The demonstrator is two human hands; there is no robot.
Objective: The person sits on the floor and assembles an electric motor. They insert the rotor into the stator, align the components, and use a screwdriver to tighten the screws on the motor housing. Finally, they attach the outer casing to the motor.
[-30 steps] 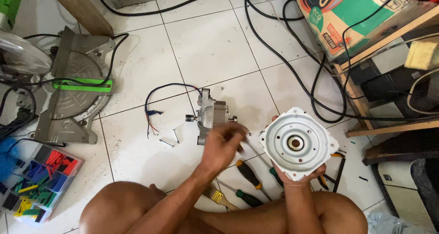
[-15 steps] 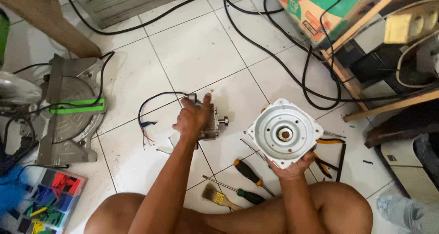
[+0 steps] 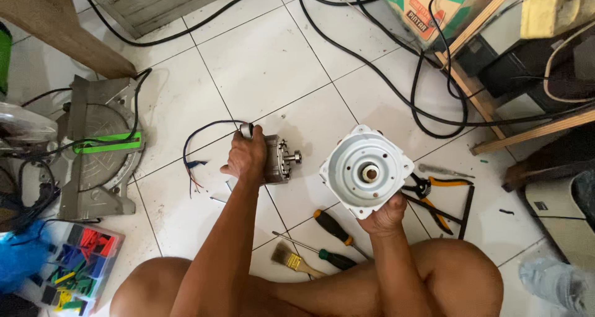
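My left hand point(image 3: 246, 158) grips a grey electric motor point(image 3: 277, 161) that rests on the white tiled floor, its shaft pointing right. Thin black, blue and red wires point(image 3: 197, 153) trail from the motor to the left. My right hand point(image 3: 385, 215) holds up a pale round metal motor end cover point(image 3: 365, 170) from below, its hollow face with a central bearing hole turned toward me. The cover is just right of the motor shaft, apart from it.
Two screwdrivers point(image 3: 333, 226) and a small paintbrush point(image 3: 292, 259) lie between my knees. Orange-handled pliers point(image 3: 434, 190) lie to the right. A mitre saw point(image 3: 93, 153) stands at the left, a compartment box of coloured parts point(image 3: 77, 261) lower left. Black cables point(image 3: 396, 81), a cardboard box point(image 3: 427, 4) and a wooden frame point(image 3: 533, 131) lie beyond.
My left hand reached from near my lap out to the motor and closed on it. My right hand kept the cover held up, shifting slightly.
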